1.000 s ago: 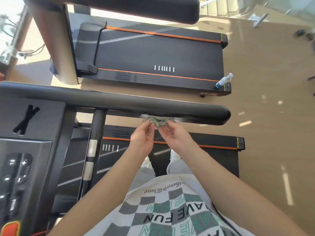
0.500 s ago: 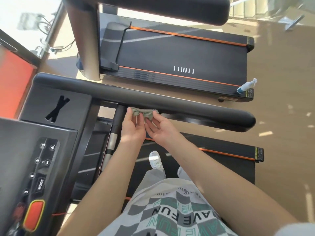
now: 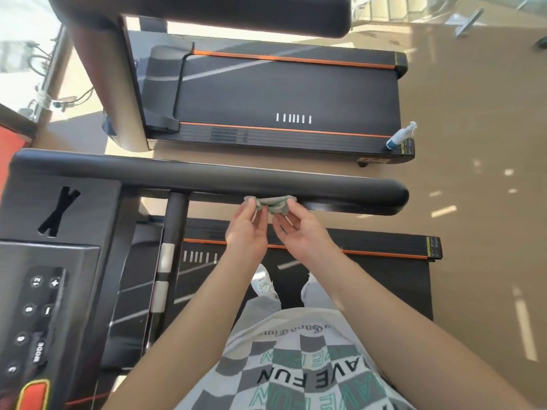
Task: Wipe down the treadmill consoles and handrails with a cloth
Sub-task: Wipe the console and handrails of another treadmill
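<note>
Head view, looking down past my chest: both my arms reach forward to the right-hand handrail of the treadmill I stand on. My left hand pinches the left end of a small grey-green cloth between thumb and curled fingers, and my right hand pinches its right end the same way, palm turned toward me. The cloth is bunched between the two hands and pressed against the near lower edge of the padded black rail, about two thirds of the way along toward its rounded free end. My two hands sit just beside each other, nearly touching. A black upright post with two silver bands comes down from the rail to the left of my left hand. At the far left is the console, with round buttons, a MODE key and a red stop button at the bottom corner. Below my hands, my light shoes stand on the black belt, edged with an orange stripe. Beyond the rail, a second treadmill lies parallel on the tan floor, and a white spray bottle with a blue base stands upright on its rear corner.
</note>
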`<action>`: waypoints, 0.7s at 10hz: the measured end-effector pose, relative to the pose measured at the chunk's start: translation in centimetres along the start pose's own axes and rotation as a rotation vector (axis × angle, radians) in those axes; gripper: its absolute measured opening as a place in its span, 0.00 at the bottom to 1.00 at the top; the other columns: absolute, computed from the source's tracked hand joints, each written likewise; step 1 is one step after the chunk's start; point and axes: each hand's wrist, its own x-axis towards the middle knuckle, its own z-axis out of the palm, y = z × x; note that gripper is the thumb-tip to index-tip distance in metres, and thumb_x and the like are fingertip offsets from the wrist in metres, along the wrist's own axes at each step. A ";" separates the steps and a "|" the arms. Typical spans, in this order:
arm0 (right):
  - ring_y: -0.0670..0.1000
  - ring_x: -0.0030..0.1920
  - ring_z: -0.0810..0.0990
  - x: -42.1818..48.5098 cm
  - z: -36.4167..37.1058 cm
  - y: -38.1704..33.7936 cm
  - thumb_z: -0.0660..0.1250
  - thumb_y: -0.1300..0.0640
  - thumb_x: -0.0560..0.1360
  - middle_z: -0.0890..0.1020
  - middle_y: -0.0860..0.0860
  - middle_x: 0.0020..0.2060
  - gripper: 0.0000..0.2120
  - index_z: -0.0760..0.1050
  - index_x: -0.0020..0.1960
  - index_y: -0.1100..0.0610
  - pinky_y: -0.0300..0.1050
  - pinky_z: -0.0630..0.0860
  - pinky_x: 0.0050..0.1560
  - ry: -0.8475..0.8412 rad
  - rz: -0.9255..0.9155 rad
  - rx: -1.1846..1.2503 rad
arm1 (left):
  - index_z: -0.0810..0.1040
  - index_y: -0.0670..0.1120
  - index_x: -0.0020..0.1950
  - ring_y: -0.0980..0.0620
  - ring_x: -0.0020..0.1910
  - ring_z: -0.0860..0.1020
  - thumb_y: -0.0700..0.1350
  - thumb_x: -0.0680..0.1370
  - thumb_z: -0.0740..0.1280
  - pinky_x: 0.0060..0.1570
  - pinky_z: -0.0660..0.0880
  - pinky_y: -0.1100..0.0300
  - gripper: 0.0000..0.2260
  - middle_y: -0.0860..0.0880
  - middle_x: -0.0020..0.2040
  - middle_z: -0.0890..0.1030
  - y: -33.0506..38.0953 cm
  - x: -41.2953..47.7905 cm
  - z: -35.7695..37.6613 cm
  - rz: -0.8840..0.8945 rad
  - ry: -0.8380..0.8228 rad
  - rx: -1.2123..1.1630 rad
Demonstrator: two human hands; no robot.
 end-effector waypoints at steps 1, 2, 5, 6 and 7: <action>0.55 0.57 0.81 0.0 -2.4 -1.7 0.70 0.62 0.79 0.83 0.57 0.52 0.05 0.78 0.54 0.59 0.48 0.78 0.60 0.057 -0.079 0.035 | 0.77 0.38 0.66 0.46 0.59 0.82 0.36 0.78 0.71 0.57 0.81 0.56 0.16 0.41 0.61 0.82 -2.7 -0.2 1.1 -0.063 0.003 0.036; 0.57 0.61 0.80 0.1 -4.7 -3.6 0.69 0.62 0.79 0.81 0.59 0.62 0.10 0.77 0.60 0.61 0.48 0.80 0.59 0.099 -0.171 0.056 | 0.77 0.37 0.64 0.45 0.60 0.82 0.35 0.79 0.71 0.57 0.81 0.55 0.14 0.40 0.62 0.81 -5.2 -0.4 2.4 -0.132 -0.005 0.075; 0.47 0.66 0.77 -0.5 -12.5 -9.6 0.65 0.48 0.81 0.76 0.51 0.69 0.21 0.73 0.71 0.54 0.40 0.76 0.63 0.257 -0.332 -0.002 | 0.72 0.39 0.69 0.41 0.53 0.81 0.35 0.79 0.70 0.39 0.85 0.52 0.19 0.38 0.61 0.79 -13.1 -0.5 5.8 -0.365 -0.044 0.144; 0.45 0.64 0.77 -0.3 -14.0 -11.3 0.63 0.51 0.83 0.78 0.48 0.66 0.17 0.74 0.69 0.55 0.33 0.75 0.58 0.382 -0.442 -0.262 | 0.74 0.38 0.68 0.40 0.57 0.82 0.35 0.80 0.69 0.55 0.82 0.49 0.16 0.37 0.61 0.80 -15.2 -0.6 6.9 -0.420 -0.066 0.158; 0.50 0.62 0.79 -0.2 -15.1 -12.1 0.64 0.53 0.82 0.82 0.49 0.58 0.08 0.79 0.58 0.53 0.42 0.73 0.61 0.455 -0.462 -0.417 | 0.75 0.37 0.67 0.41 0.60 0.81 0.36 0.81 0.68 0.57 0.82 0.51 0.14 0.37 0.62 0.80 -16.8 -0.6 7.8 -0.447 -0.076 0.152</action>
